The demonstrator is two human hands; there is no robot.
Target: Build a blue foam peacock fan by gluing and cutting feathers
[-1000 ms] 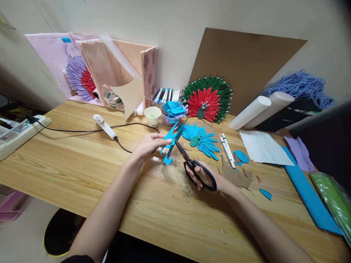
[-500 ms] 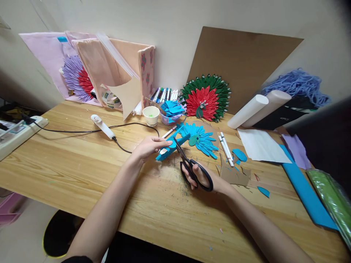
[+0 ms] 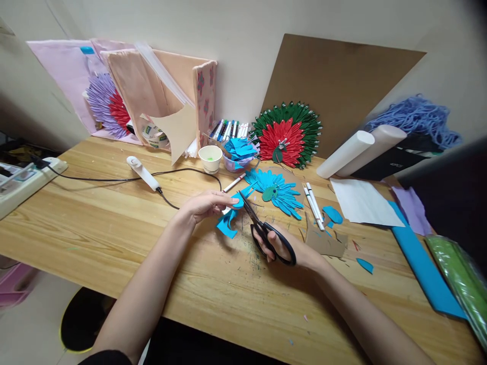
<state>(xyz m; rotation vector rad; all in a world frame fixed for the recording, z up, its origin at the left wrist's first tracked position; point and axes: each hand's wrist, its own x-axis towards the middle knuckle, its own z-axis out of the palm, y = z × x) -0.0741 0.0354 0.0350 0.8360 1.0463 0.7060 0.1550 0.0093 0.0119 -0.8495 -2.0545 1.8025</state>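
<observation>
My left hand [image 3: 207,205] pinches a piece of blue paper or felt [image 3: 239,203] between thumb and fingers. A curved strip of the same blue material [image 3: 227,226] hangs below the fingertips. My right hand [image 3: 272,244] is closed around the handles of black-handled scissors [image 3: 262,225], their blades pointing up and left at the blue piece. The blades look nearly closed. Just behind them lies a blue fringed fan [image 3: 279,205] with a green bird-like shape [image 3: 270,192] on it.
A paper cup [image 3: 210,159] and a bowl of blue pieces [image 3: 241,154] stand behind my hands. White markers [image 3: 314,207], cardboard scraps [image 3: 326,241] and blue offcuts lie to the right. A black cable leads to a white glue-gun-like tool [image 3: 142,174] at left.
The blue strip in my left hand, straight and slanting before, is now cut through and droops in curls below the fingers. The scissor blades have moved slightly and appear more closed.
</observation>
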